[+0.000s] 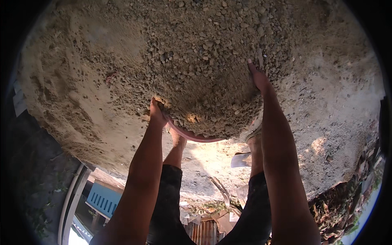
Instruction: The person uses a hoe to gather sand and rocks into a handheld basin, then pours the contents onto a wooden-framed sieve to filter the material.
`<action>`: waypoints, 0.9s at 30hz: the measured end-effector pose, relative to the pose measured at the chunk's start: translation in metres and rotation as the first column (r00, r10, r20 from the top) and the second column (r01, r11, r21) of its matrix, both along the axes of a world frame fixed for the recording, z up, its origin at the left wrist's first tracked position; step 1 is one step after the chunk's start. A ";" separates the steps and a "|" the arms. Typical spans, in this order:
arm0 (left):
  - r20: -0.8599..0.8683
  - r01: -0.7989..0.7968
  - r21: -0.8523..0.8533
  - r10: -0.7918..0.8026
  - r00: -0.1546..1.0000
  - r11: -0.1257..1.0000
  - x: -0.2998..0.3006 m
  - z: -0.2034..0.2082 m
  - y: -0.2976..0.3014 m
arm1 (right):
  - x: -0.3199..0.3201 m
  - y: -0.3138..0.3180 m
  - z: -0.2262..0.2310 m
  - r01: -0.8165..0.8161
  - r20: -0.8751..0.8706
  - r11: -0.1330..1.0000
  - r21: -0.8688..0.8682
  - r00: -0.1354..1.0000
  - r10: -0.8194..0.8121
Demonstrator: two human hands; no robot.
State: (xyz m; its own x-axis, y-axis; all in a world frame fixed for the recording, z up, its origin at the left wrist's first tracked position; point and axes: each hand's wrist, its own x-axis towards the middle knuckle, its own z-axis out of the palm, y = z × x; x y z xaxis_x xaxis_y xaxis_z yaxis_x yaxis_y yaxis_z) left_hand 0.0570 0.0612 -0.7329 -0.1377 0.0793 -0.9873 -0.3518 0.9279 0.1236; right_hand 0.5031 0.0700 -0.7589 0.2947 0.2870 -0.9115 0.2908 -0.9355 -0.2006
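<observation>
A round basin with a reddish rim sits in front of my feet, heaped with damp sand and gravel. My left hand is closed on the basin's left rim, its thumb up against the heap. On the right side of the heap, my right hand reaches farther out, with thumb and dusty fingers apart and pointing away from me. Gravel hides part of those fingers. The far rim of the basin cannot be made out under the load.
Loose gravel spreads beyond the basin. A flat metal blade lies by my right foot. Behind my legs are wood scraps and rusty corrugated sheet. A blue slotted crate stands lower left; dry leaves lie lower right.
</observation>
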 end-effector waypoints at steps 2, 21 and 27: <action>0.111 -0.028 -0.040 0.033 0.993 0.999 -0.011 0.005 0.002 | -0.023 -0.014 0.011 0.007 0.044 0.996 0.092 0.999 -0.011; 0.087 0.061 0.387 -0.103 0.991 0.920 0.042 0.296 -0.148 | -0.068 -0.234 0.298 0.334 -0.155 0.915 0.228 0.940 -0.304; 0.120 0.274 0.380 -0.341 0.933 0.883 0.135 0.478 -0.143 | -0.006 -0.320 0.453 0.605 -0.170 0.737 0.302 0.795 -0.583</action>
State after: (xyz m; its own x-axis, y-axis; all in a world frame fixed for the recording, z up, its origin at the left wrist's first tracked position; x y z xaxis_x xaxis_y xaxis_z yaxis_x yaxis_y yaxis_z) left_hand 0.1920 -0.0814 -0.2551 0.1254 0.4350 -0.8917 -0.1030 0.8996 0.4244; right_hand 0.4968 -0.2505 -0.3061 0.4542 0.3521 -0.8183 -0.3245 -0.7900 -0.5201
